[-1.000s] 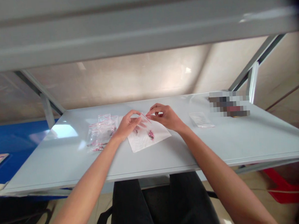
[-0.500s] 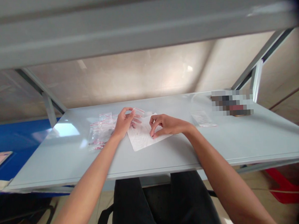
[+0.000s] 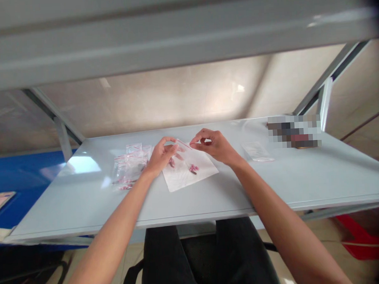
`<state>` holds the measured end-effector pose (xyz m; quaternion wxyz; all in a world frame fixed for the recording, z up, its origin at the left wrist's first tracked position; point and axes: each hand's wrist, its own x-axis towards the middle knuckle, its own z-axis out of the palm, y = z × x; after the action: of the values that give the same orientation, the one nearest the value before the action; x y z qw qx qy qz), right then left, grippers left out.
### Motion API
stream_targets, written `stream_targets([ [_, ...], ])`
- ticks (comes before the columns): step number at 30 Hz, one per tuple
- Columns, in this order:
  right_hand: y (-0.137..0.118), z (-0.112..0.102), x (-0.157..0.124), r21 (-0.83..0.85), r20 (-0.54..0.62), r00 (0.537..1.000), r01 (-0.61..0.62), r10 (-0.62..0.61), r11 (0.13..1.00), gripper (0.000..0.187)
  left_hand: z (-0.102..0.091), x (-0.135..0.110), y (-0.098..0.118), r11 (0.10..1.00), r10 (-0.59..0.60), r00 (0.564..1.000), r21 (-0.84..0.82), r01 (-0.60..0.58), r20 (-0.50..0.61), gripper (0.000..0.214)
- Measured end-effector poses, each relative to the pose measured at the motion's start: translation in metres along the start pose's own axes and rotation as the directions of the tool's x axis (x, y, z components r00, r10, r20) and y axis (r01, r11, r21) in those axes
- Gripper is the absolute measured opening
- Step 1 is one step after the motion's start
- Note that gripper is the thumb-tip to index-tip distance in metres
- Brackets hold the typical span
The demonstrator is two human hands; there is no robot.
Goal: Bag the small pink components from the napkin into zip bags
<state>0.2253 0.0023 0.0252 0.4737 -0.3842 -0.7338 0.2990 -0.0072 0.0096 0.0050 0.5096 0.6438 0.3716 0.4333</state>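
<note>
A small zip bag (image 3: 182, 144) is pinched by the fingertips of the left hand (image 3: 161, 157) and right hand (image 3: 213, 146) at centre frame; filled bags (image 3: 130, 168) are piled left, while pink parts (image 3: 193, 168) remain on a paper sheet (image 3: 188, 176).

Head-worn view, facing forward and down

Glossy plastic bags (image 3: 129, 170) sit by matt paper (image 3: 191, 178) on a smooth metal shelf (image 3: 211, 196).
</note>
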Motion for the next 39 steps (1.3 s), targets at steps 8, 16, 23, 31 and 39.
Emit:
stream_targets([
  [8,0.002,0.028,-0.003,-0.024,0.135,0.990,0.029,-0.025,0.999,0.037,0.002,-0.002,0.000,0.994,-0.014,0.999,0.112,0.011,0.034,0.048],
  [16,0.005,0.033,0.000,0.158,-0.106,0.988,-0.097,0.115,0.983,0.043,-0.005,0.003,-0.005,0.999,0.002,0.999,0.048,-0.001,-0.035,0.054],
  [23,0.000,0.035,0.003,0.179,-0.107,0.985,-0.112,0.133,0.977,0.042,-0.006,0.005,-0.005,0.998,0.064,0.992,0.028,-0.061,-0.105,0.040],
  [31,0.003,0.007,-0.001,-0.051,0.232,0.945,-0.227,0.232,0.973,0.031,-0.015,0.009,-0.006,0.996,0.086,0.925,0.006,-0.090,-0.369,0.037],
  [39,0.005,-0.011,-0.003,-0.263,0.547,0.786,-0.165,0.288,0.951,0.018,-0.012,0.006,-0.003,0.996,0.091,0.951,0.038,-0.084,-0.296,0.040],
])
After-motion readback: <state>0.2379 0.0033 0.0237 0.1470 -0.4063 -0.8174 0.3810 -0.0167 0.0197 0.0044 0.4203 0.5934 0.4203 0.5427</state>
